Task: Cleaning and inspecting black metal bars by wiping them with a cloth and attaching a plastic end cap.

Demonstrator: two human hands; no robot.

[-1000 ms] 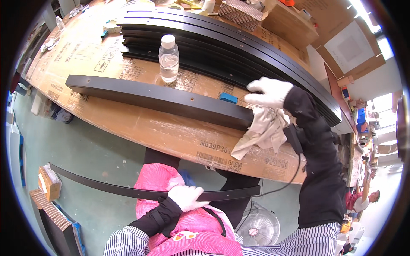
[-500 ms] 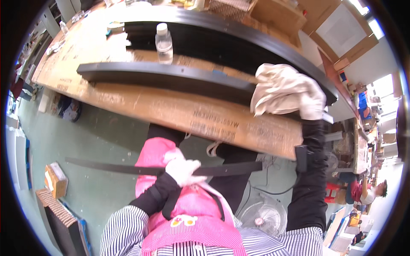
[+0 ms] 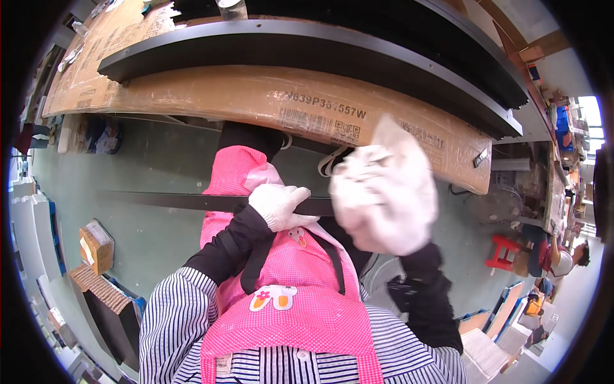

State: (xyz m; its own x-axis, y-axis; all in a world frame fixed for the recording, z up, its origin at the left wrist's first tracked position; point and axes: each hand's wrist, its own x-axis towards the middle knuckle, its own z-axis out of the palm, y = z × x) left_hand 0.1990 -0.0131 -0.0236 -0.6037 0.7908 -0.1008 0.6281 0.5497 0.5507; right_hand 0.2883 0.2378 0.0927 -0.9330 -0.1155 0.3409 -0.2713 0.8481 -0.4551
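A long, thin black strip (image 3: 166, 201) lies crosswise in front of my body. My left hand (image 3: 274, 206), in a white glove, is closed round it near its middle. A crumpled white cloth (image 3: 382, 182) is bunched in my right hand (image 3: 401, 230), smeared by motion. The cloth covers the right end of the strip; whether it touches the strip I cannot tell. Its folds hide most of my right fingers. Beyond my hands, a long black bar (image 3: 275, 50) rests on the cardboard-covered table (image 3: 211, 96).
More black bars (image 3: 448, 45) lie farther back, with a clear bottle (image 3: 233, 9) beside them. On the floor at left stands a small cardboard box (image 3: 97, 246). A red stool (image 3: 503, 251) and a seated person (image 3: 559, 256) are at the right, and a fan (image 3: 382, 275) is partly hidden by my right arm.
My right hand has brought the cloth from the table bars toward me, to the strip's right end. My left hand keeps its hold on the strip. The view has tipped lower.
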